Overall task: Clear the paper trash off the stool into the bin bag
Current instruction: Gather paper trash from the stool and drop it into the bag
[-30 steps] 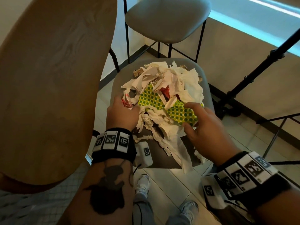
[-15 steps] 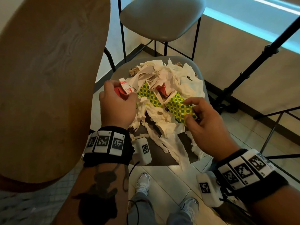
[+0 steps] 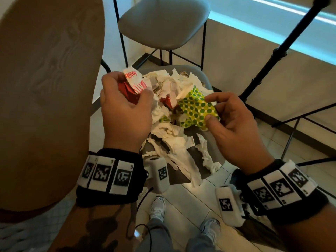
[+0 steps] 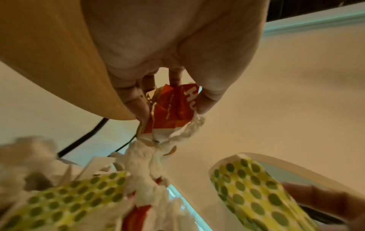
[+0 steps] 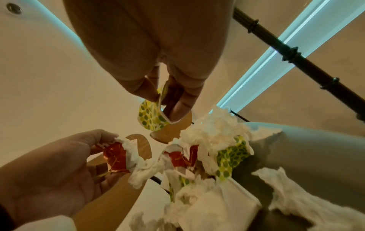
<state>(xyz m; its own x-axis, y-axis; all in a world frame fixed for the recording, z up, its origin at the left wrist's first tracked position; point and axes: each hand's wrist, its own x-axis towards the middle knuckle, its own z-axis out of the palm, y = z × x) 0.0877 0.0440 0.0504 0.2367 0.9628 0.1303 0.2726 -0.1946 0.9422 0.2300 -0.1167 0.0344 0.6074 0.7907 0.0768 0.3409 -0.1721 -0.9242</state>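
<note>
A heap of white tissue and torn paper point(image 3: 174, 135) covers the grey stool seat point(image 3: 205, 79). My left hand point(image 3: 125, 108) grips a crumpled red-and-white wrapper point(image 3: 134, 84) lifted above the heap's left side; a twisted strand of tissue point(image 4: 189, 131) hangs from the wrapper point(image 4: 171, 109). My right hand point(image 3: 231, 122) pinches a yellow paper with green dots point(image 3: 196, 108) between thumb and fingers, raised over the heap's right side. The same dotted paper point(image 5: 150, 117) shows in the right wrist view. No bin bag is in view.
A round wooden table top point(image 3: 45, 88) fills the left, close to my left arm. A second grey stool point(image 3: 161, 20) stands behind. A black tripod pole point(image 3: 280, 50) and thin black frame legs point(image 3: 298, 128) stand to the right. Tiled floor and my shoes point(image 3: 158, 208) lie below.
Both hands have lifted off the heap: the left raised the red-and-white wrapper up and left, the right pulled the dotted paper up and free of the pile.
</note>
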